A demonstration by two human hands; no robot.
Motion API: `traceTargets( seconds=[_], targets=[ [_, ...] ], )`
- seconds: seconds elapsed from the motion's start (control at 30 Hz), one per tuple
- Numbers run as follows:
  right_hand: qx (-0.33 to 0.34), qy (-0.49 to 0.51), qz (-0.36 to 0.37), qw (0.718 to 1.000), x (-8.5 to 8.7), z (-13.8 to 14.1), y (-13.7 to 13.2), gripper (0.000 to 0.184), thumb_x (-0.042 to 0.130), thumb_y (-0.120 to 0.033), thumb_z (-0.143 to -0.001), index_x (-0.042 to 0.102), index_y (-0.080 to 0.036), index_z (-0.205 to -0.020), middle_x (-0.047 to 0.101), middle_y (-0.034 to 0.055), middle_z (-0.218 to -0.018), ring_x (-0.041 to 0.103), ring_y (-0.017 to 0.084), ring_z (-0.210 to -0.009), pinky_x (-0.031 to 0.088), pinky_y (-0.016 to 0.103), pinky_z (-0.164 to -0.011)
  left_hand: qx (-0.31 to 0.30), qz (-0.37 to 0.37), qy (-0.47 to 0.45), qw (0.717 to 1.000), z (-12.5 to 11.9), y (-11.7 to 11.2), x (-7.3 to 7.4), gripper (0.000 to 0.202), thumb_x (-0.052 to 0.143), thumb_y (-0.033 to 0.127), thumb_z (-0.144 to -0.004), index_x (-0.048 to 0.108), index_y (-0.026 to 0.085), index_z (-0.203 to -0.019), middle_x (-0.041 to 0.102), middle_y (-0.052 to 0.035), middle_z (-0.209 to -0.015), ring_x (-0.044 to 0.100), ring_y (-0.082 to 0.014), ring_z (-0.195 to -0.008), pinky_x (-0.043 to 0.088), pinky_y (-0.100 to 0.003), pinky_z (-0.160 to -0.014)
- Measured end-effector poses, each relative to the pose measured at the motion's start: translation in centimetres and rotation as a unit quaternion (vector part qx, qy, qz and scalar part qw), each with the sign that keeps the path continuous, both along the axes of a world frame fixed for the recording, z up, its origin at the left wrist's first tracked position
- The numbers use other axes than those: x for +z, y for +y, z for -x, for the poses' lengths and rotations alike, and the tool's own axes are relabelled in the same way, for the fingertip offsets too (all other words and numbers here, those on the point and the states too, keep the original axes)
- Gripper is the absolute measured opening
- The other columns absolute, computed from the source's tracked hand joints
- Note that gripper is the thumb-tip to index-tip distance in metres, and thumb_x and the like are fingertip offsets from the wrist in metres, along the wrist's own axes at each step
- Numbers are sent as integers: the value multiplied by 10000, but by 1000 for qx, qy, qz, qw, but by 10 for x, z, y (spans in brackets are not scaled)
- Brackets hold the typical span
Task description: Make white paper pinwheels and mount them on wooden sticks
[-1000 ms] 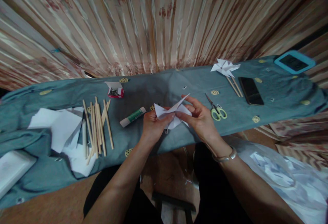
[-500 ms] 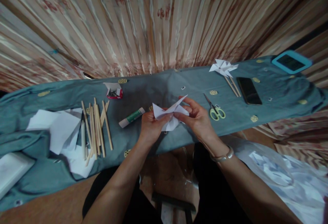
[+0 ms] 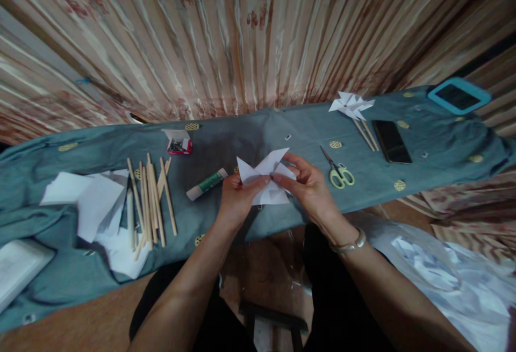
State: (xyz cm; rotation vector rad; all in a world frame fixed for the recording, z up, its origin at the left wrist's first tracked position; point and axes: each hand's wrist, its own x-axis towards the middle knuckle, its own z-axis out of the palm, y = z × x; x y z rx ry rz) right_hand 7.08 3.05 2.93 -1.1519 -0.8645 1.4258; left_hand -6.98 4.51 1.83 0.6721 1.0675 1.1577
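A white paper pinwheel (image 3: 269, 163) is held above the front of the cloth-covered table, its points folded toward the centre. My left hand (image 3: 239, 197) grips it from the left, thumb pressed near the middle. From the right, my right hand (image 3: 307, 182) pinches it, its thumb meeting the left one at the centre; the fingers behind the paper are partly hidden. Left of my hands lies a glue stick (image 3: 207, 184) with a green label. Scissors (image 3: 339, 173) with light green handles lie to the right.
Wooden sticks (image 3: 154, 201) lie beside white paper sheets (image 3: 91, 199) at left. A red box of small metal pieces (image 3: 178, 143) stands behind. Finished pinwheels (image 3: 351, 106), a phone (image 3: 391, 141) and a blue-framed tablet (image 3: 459, 97) lie at right. A plastic bag (image 3: 463, 282) holds paper scraps below.
The pinwheel has tilted to show more of its front face. Both thumbs have come closer together at its centre. Objects on the table have stayed put.
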Motion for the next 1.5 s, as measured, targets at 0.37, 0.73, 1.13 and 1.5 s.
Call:
traceTargets(
  seconds=[0.37,0.73,1.13,1.5],
  targets=[
    [-63,-207,-133,967,-1,-13,-3,325,740,-350,-777,649,-284,-1081,674,53,-1199,617,234,-1140,482,460,-1001,22,-1,-38,999,0,2,-5,231,870,214,-471,728,159,-645,726,-3,-647,617,-119,-576,478,-244,-605],
    [-14,-501,-308,809,-2,-9,-12,82,616,-245,-884,669,-235,-946,357,53,-1560,356,302,-1426,388,534,-1101,15,-32,40,999,-3,-1,-3,168,803,249,-550,742,153,-673,715,-6,-649,601,-125,-579,471,-250,-608],
    [-14,-518,-305,799,-1,-5,-9,60,626,-229,-842,654,-219,-894,370,77,-1562,339,315,-1439,300,547,-1156,3,-60,110,992,-3,-2,-5,121,787,265,-599,730,179,-662,707,-10,-658,600,-142,-578,462,-253,-577],
    [34,-454,-247,855,-1,-11,-6,61,622,-203,-847,621,-213,-787,366,61,-1571,254,294,-1486,267,540,-1182,-48,-179,241,953,9,1,-13,143,710,308,-713,702,188,-635,654,-3,-605,563,-153,-587,396,-247,-565]
  ],
)
